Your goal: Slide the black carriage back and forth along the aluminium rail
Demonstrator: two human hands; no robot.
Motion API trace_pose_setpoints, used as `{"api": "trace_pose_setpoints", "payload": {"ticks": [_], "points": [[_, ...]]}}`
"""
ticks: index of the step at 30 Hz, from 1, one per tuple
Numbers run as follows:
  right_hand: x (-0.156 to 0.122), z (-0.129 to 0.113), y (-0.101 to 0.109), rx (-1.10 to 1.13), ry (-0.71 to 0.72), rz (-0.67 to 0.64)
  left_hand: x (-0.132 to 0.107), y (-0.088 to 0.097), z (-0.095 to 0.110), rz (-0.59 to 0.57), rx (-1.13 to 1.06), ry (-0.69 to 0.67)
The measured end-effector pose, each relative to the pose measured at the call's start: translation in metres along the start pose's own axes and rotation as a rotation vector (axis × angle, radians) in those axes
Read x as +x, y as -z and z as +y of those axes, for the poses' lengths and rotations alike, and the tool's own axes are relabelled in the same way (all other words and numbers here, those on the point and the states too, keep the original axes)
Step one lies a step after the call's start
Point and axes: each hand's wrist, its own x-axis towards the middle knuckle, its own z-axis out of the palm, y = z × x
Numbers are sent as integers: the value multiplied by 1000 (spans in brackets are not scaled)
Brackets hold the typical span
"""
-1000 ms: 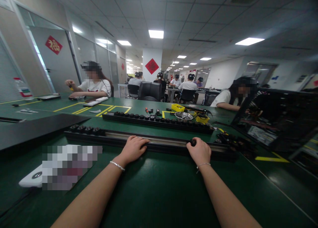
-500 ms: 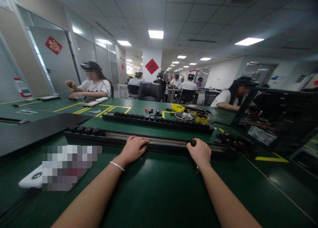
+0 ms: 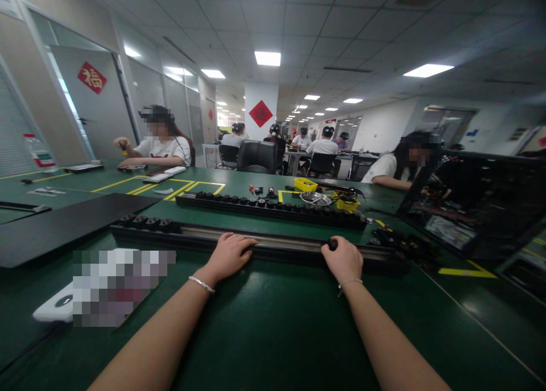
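A long black channel (image 3: 273, 248) with a pale metal strip inside lies across the table in front of me. My left hand (image 3: 230, 256) rests on its near edge, fingers stretched over the trough and thumb apart on the near side. Farther right, my right hand (image 3: 344, 259) is closed around a small round black part (image 3: 331, 244) at the channel; the rest of that part is hidden by my fingers. Several black round pieces (image 3: 152, 223) sit in the channel's left end. Behind it, a second black channel (image 3: 273, 211) holds a row of similar pieces.
To the left are a white device (image 3: 55, 308), partly pixelated, and a flat black panel (image 3: 55, 226). Yellow trays (image 3: 306, 184) and a round metal dish (image 3: 315, 198) stand behind the channels. An open black case (image 3: 473, 203) is at right. Co-workers sit beyond.
The raised hand of the person at the far left has shifted slightly to the right. My own hands and the channels look the same.
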Motion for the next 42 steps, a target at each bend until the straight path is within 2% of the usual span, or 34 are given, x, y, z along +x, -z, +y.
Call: {"api": "trace_pose_setpoints", "payload": {"ticks": [19, 38, 42], "points": [[1, 2, -1, 2, -5, 22, 1, -3, -2, 11, 7, -6], [0, 2, 3, 12, -20, -18, 0, -1, -1, 6, -8, -8], [0, 3, 1, -5, -14, 18, 0, -1, 0, 0, -8, -3]]}}
